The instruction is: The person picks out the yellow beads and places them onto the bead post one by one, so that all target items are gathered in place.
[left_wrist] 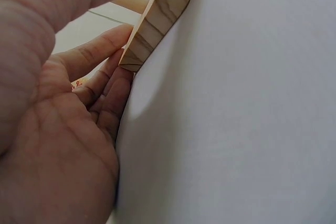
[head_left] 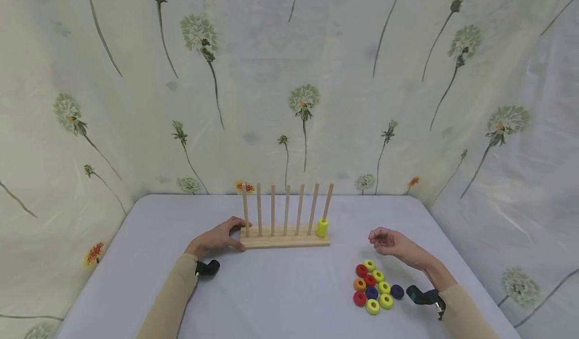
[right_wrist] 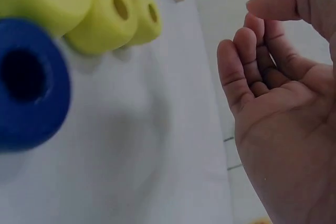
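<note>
My left hand (head_left: 218, 236) holds the left end of a wooden peg rack (head_left: 285, 241), thumb at the near side and fingers at the far side. In the left wrist view the grained end of its base (left_wrist: 157, 25) sits between thumb and fingertips. Several upright pegs stand in a row on it, and yellow beads (head_left: 322, 228) sit at the foot of the rightmost peg. My right hand (head_left: 394, 244) hovers behind the loose beads, fingers loosely curled and holding nothing. Nearest its wrist camera is a dark blue bead (right_wrist: 34, 124).
Loose beads lie clustered at the right of the white table (head_left: 280, 294): yellow beads (head_left: 386, 301), red beads (head_left: 359, 298), an orange bead (head_left: 359, 284) and blue ones. A flower-patterned cloth (head_left: 253, 78) hangs behind the table and along both sides.
</note>
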The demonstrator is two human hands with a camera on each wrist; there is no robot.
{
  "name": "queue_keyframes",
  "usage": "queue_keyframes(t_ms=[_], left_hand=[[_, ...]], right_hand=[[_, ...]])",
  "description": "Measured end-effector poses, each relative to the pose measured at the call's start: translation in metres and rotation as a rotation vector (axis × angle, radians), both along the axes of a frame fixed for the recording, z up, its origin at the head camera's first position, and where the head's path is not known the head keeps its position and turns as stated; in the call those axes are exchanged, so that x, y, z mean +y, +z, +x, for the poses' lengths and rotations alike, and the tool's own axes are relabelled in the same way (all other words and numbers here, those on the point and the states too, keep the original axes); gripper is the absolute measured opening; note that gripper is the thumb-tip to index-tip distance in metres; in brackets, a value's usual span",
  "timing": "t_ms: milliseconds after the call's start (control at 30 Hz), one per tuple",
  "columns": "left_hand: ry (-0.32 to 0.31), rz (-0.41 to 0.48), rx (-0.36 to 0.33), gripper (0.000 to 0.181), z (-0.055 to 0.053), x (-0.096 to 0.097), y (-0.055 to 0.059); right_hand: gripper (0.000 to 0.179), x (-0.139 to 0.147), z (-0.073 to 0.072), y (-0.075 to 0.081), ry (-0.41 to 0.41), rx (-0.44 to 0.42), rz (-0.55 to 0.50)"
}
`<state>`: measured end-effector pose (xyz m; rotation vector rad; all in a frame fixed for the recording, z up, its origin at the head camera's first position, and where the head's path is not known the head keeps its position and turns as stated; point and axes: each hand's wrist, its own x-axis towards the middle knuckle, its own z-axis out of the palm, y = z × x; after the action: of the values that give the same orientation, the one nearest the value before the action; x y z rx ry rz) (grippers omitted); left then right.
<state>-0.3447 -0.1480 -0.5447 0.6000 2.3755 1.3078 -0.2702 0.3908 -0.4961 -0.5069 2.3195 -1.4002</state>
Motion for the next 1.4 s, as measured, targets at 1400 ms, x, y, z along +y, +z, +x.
queue_keyframes(t_ms=[1400], left_hand=[[-0.025, 0.002, 0.028, 0.064, -0.004, -0.003, -0.005]], right_hand=[[0.031, -0.014, 0.012, -0.035, -0.066, 0.058, 0.226]])
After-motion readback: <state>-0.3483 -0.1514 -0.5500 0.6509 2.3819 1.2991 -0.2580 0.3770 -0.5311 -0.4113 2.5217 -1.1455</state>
